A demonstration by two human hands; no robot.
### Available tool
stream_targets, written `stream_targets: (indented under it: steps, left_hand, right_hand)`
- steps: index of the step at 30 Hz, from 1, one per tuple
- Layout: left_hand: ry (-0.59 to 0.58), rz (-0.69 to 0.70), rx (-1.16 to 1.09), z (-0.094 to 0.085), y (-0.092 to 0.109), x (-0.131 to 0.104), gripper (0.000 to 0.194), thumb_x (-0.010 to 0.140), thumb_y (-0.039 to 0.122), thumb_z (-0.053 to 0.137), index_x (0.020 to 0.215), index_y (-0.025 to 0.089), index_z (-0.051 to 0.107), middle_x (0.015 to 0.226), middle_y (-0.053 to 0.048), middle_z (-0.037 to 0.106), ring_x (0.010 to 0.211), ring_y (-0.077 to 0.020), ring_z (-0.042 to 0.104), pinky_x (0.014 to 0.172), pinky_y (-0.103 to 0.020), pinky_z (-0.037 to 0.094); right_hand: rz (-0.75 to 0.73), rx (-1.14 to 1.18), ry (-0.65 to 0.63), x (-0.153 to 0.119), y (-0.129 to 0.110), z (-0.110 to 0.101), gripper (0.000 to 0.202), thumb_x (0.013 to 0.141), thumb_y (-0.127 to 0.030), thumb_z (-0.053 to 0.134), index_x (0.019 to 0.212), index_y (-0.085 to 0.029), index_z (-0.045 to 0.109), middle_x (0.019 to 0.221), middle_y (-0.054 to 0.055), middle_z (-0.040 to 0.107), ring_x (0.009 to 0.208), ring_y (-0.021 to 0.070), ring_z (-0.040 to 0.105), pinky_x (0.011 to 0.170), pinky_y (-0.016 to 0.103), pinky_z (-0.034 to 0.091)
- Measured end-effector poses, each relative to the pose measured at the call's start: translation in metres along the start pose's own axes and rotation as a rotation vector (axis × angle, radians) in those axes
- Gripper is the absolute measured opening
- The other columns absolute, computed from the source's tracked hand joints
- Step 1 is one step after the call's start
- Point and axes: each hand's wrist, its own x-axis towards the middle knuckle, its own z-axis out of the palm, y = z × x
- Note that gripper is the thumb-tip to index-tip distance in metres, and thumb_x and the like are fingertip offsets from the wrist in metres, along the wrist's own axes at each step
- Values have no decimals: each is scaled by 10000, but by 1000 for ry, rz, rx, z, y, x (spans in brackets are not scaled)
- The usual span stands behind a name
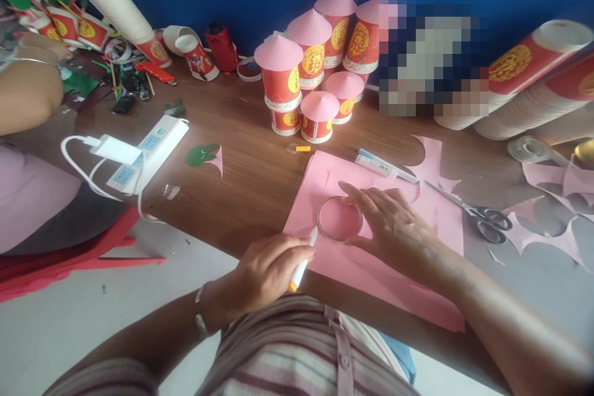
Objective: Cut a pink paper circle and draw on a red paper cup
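A thin round ring [319, 228] lies on a stack of pink paper [394, 288]. My right hand [394, 219] spans the ring's right side, with the thumb at its near edge and the fingertips at its far edge. Between the fingers of my left hand [271, 269] is a white marker [299, 272] with an orange end. The marker's upper end points up beside the ring's left edge, apart from it. A white-and-blue pen-like tool [385, 166] rests along the paper's far edge, and black-handled scissors [494, 223] lie to the right.
Red cups with pink cone roofs [278, 68] stand at the back. A power strip [151, 151] with cables is at left, near another person's arm [28, 90]. Pink offcuts [542, 235] and leaning cup stacks [515, 68] are at right. A small orange-yellow cap [303, 148] lies behind the paper.
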Motion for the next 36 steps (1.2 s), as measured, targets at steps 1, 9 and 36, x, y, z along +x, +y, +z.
stream_targets:
  steps: [1,9,36]
  left_hand:
    - [-16,27,35,-1,2,-1,240,904,104,673,1136,166,672,1023,-45,775,950,-144,741,905,-266,583]
    - [-61,221,234,-8,16,12,191,953,183,637,1118,106,696,1040,-76,786,928,-157,752,860,-268,614]
    - [-132,288,244,-5,42,29,166,983,196,590,1092,114,684,934,-48,754,809,-131,723,711,-259,576]
  right_hand:
    - [0,0,-4,0,0,0,909,919,-331,725,1620,-172,168,1268,173,682,1145,338,641,982,501,482]
    - [-22,9,18,-2,4,5,933,908,-315,735,1619,-181,146,1281,187,674,1153,351,635,969,514,481]
    - [29,19,-30,0,1,2,887,893,-329,747,1590,-190,218,1311,175,665,1193,340,623,997,481,449]
